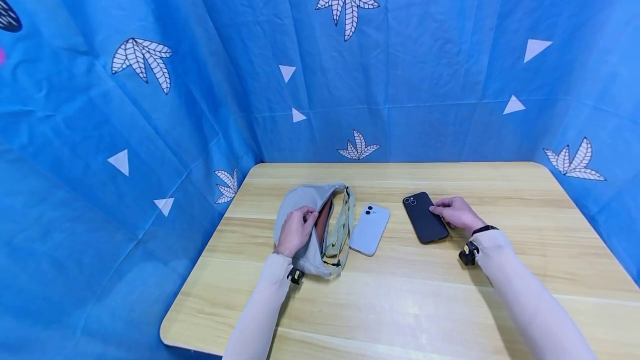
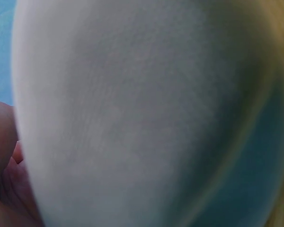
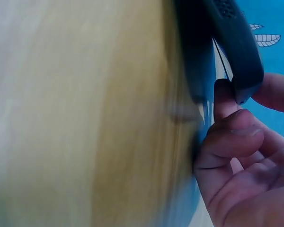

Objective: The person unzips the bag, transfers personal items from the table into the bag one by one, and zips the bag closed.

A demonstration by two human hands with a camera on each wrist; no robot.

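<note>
A grey waist bag (image 1: 286, 209) lies on the left part of the table, its mouth held apart so the brown lining (image 1: 324, 220) shows. My left hand (image 1: 296, 231) pinches the rim of that opening. Grey fabric fills most of the left wrist view, with part of the hand (image 2: 12, 175) at its left edge. At the right, my right hand (image 1: 457, 214) pinches the right edge of a black smartphone (image 1: 425, 220), camera side up. In the right wrist view the phone (image 3: 239, 52) is tilted between thumb and fingers. Between bag and black phone lies a white smartphone (image 1: 370, 230), back up.
The bag's pale green strap (image 1: 343, 226) with a black buckle lies beside its opening, close to the white phone. All of it rests on a light wooden table (image 1: 400, 304) with rounded corners. A blue patterned curtain (image 1: 425, 71) hangs behind and to both sides.
</note>
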